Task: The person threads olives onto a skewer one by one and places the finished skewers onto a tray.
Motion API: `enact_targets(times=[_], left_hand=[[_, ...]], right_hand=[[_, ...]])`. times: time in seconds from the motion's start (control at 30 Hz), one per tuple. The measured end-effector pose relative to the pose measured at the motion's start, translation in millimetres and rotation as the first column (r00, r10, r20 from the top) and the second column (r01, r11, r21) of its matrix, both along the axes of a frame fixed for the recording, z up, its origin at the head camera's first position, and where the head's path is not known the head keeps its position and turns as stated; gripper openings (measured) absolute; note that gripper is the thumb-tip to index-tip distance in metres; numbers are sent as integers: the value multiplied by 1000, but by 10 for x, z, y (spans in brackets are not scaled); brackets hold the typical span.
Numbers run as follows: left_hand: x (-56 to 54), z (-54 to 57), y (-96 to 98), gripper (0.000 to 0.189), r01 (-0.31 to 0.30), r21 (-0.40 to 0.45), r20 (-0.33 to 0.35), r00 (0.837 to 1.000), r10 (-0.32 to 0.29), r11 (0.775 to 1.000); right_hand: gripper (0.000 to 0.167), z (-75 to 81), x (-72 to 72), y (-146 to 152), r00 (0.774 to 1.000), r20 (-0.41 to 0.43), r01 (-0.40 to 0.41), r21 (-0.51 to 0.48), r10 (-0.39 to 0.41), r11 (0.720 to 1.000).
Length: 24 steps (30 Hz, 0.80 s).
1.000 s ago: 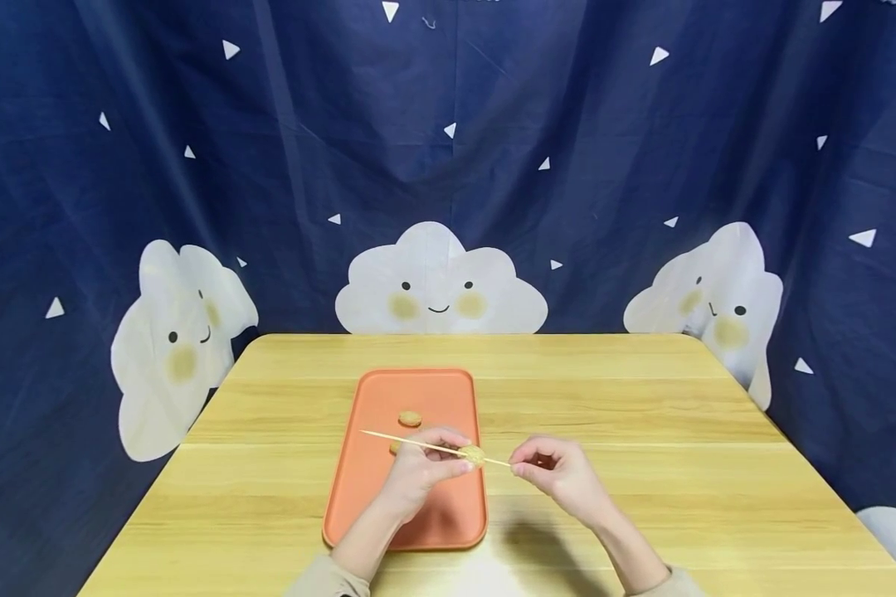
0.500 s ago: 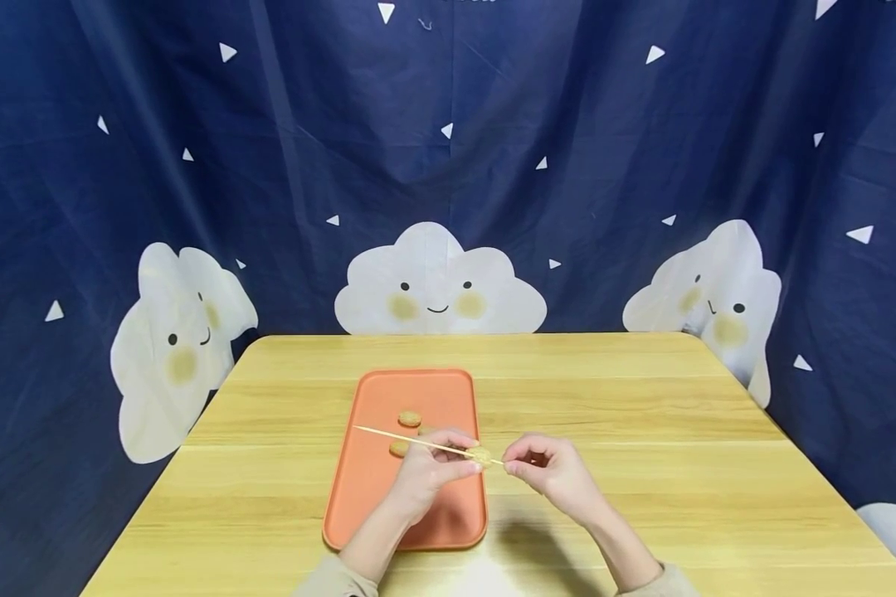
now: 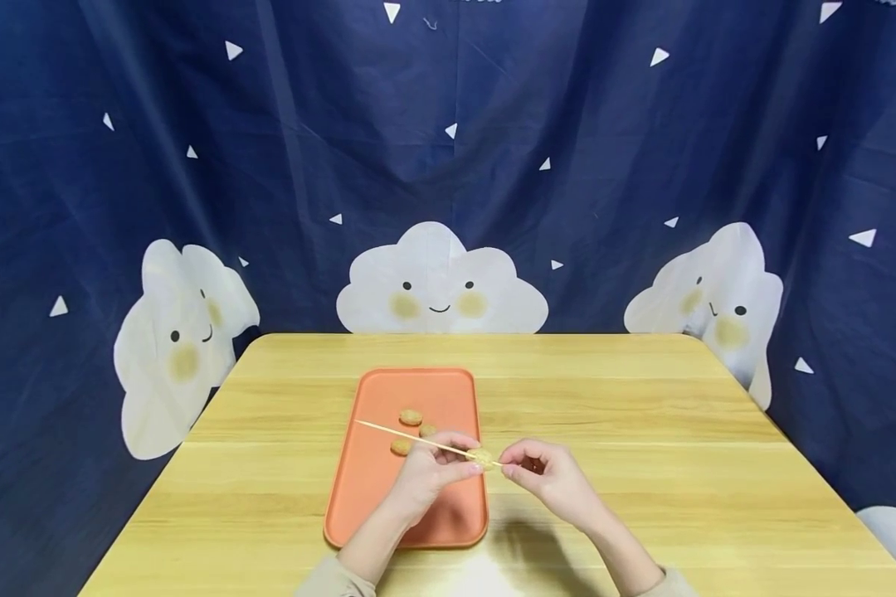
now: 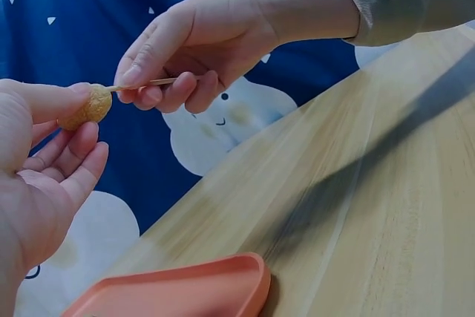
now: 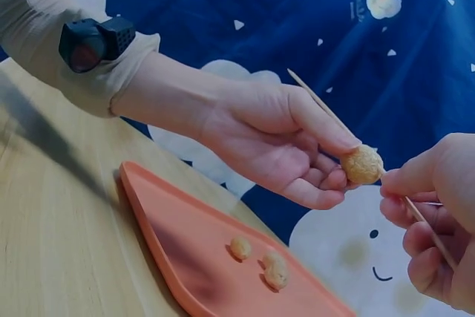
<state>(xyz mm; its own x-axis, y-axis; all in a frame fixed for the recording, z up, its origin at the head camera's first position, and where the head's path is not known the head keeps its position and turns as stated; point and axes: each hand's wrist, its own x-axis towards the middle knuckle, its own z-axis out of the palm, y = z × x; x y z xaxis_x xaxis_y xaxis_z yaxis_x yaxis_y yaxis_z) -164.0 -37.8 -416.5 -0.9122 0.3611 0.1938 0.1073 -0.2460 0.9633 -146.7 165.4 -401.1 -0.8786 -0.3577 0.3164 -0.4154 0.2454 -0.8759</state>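
Note:
My left hand [image 3: 429, 479] pinches a golden-brown, rough-skinned food ball [image 5: 362, 165] between thumb and fingers. A thin wooden skewer [image 3: 399, 434] runs through the ball, and its pointed end sticks out past my left hand to the left. Close by on the right, my right hand [image 3: 560, 485] pinches the skewer's other end, with the fingertips a short gap from the ball. Both hands are raised, the left over an orange tray [image 3: 369, 497]. Similar balls lie on the tray; one of them [image 5: 240, 248] sits apart from the others, and my left hand hides part of the tray.
The tray rests on a light wooden table [image 3: 642, 414], left of its middle. A dark blue curtain [image 3: 567, 99] with white clouds and triangles hangs behind and at both sides.
The gap between the ball and my right fingertips has shrunk. My left hand has shifted slightly right with the ball, so more of the balls on the tray show.

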Motion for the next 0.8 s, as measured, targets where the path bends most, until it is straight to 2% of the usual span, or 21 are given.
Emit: enact_targets(times=[0.13, 0.27, 0.33, 0.43, 0.63, 0.8], left_hand=[[-20, -17, -9, 38, 0, -3, 21, 1000, 0, 1000], [-49, -74, -57, 40, -19, -13, 19, 1000, 19, 1000], [-65, -112, -105, 41, -46, -16, 20, 999, 46, 999], [-98, -163, -209, 36, -120, -25, 35, 992, 121, 992], [-210, -215, -507, 28, -272, -42, 63, 959, 275, 961], [-360, -300, -739, 34, -376, -162, 42, 921, 387, 912]], right_hand=[[5, -19, -8, -13, 999, 3, 38, 12, -38, 999], [6, -43, -13, 6, 997, 18, 75, -32, -75, 997], [8, -54, -19, 27, 994, 24, 108, -52, -107, 993], [10, -70, -46, 77, 987, 22, 162, -73, -161, 984], [11, -83, -80, 199, 972, 78, 228, -66, -223, 971], [11, -99, -95, 261, 963, 122, 249, -58, -240, 967]])
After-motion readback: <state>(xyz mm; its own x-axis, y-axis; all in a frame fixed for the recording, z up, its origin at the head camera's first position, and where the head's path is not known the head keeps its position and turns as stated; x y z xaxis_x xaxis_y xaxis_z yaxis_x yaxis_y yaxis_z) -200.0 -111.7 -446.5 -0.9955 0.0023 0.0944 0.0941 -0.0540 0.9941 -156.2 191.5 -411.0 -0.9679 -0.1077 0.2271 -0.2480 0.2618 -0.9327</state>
